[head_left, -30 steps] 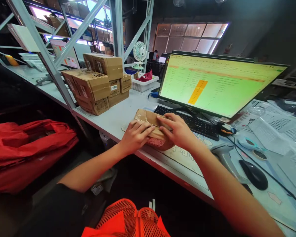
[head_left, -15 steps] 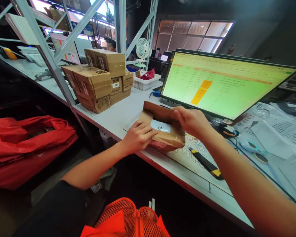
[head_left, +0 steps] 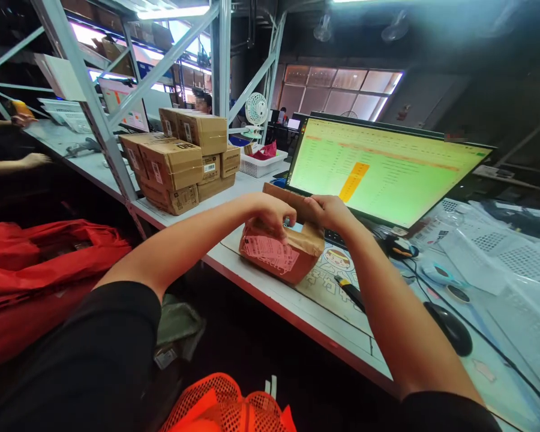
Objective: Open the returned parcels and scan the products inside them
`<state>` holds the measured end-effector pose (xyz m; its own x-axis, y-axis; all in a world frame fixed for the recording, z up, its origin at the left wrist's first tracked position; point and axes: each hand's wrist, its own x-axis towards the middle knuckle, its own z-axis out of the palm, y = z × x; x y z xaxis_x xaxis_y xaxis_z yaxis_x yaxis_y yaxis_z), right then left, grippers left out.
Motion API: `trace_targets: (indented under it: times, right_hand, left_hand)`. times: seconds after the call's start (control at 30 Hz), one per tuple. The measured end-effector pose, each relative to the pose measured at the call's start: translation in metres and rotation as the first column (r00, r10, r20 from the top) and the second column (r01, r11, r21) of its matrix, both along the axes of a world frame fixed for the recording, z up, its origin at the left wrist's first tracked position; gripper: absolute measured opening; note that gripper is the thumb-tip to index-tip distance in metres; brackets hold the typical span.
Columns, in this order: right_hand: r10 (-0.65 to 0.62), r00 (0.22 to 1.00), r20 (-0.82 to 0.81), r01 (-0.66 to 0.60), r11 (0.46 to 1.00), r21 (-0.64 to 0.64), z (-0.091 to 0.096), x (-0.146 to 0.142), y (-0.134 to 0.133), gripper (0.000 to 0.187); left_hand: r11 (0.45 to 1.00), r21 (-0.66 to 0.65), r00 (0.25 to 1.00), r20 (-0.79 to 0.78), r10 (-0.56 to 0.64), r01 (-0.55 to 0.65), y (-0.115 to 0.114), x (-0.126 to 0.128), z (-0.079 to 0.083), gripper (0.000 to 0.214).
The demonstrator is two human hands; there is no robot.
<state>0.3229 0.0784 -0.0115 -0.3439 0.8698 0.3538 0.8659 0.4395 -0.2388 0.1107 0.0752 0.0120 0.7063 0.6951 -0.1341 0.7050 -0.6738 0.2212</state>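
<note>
An opened cardboard box (head_left: 312, 249) rests on the desk in front of me, a pink-tinted printed label on its near side. Its back flap stands up. My right hand (head_left: 330, 211) is closed on the flap at the far right of the box. Over the opening, my left hand (head_left: 273, 215) has its fingers curled in at the near rim; what they hold, if anything, is hidden. A small pale part of the contents shows beside the left fingertips. To the right of the box lies a black and yellow utility knife (head_left: 350, 293), partly behind my right forearm.
Stacked cardboard boxes (head_left: 175, 165) stand at the back left beside a metal post. A monitor (head_left: 387, 168) stands behind the box, with a mouse (head_left: 450, 329) at right. A red bag (head_left: 49, 288) sits lower left. Another person's arm (head_left: 15, 165) shows at far left.
My left hand has moved from the near flap to over the opening, fingers now curled. More of the labelled side shows. My view has shifted, and another person's arms appear at far left.
</note>
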Motion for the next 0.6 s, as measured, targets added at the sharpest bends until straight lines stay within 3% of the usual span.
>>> trace_targets:
  times: [0.07, 0.13, 0.23, 0.3, 0.33, 0.4, 0.5, 0.6]
  right_hand:
    - [0.009, 1.0, -0.006, -0.009, 1.0, 0.01, -0.002, 0.004, -0.004, 0.042]
    - [-0.005, 1.0, -0.013, 0.005, 1.0, 0.017, -0.004, 0.008, -0.007, 0.041]
    - [-0.004, 1.0, -0.02, 0.005, 0.999, 0.038, -0.005, 0.008, -0.013, 0.041]
    - [0.02, 1.0, -0.002, -0.02, 0.998, 0.065, -0.004, 0.004, -0.018, 0.041]
    - [0.037, 0.999, 0.016, -0.038, 0.996, 0.078, -0.003, 0.0, -0.022, 0.041]
    - [0.07, 0.996, 0.058, -0.075, 0.992, 0.098, 0.0, -0.009, -0.031, 0.041]
    - [0.098, 0.987, 0.128, -0.112, 0.988, 0.11, 0.004, -0.024, -0.045, 0.042]
    - [0.062, 0.98, 0.19, -0.088, 0.987, 0.136, 0.005, -0.037, -0.057, 0.04]
  left_hand:
    - [0.998, 0.063, 0.997, -0.081, -0.008, 0.013, -0.021, 0.013, -0.002, 0.038]
    - [0.964, 0.261, 0.996, -0.081, -0.032, 0.052, -0.05, 0.018, -0.017, 0.025]
    - [0.773, 0.628, 0.994, -0.008, -0.107, 0.088, -0.095, 0.011, -0.054, 0.009]
    - [0.706, 0.706, 0.995, 0.021, -0.099, 0.055, -0.114, -0.001, -0.073, 0.009]
    - [0.72, 0.693, 0.996, 0.036, -0.082, 0.034, -0.119, -0.009, -0.078, 0.013]
    - [0.805, 0.594, 0.995, 0.089, -0.05, -0.013, -0.121, -0.025, -0.075, 0.035]
    - [0.923, 0.385, 0.986, 0.163, -0.037, -0.029, -0.109, -0.042, -0.052, 0.045]
    - [0.957, 0.288, 1.0, -0.011, 0.024, -0.019, -0.091, -0.041, -0.031, 0.06]
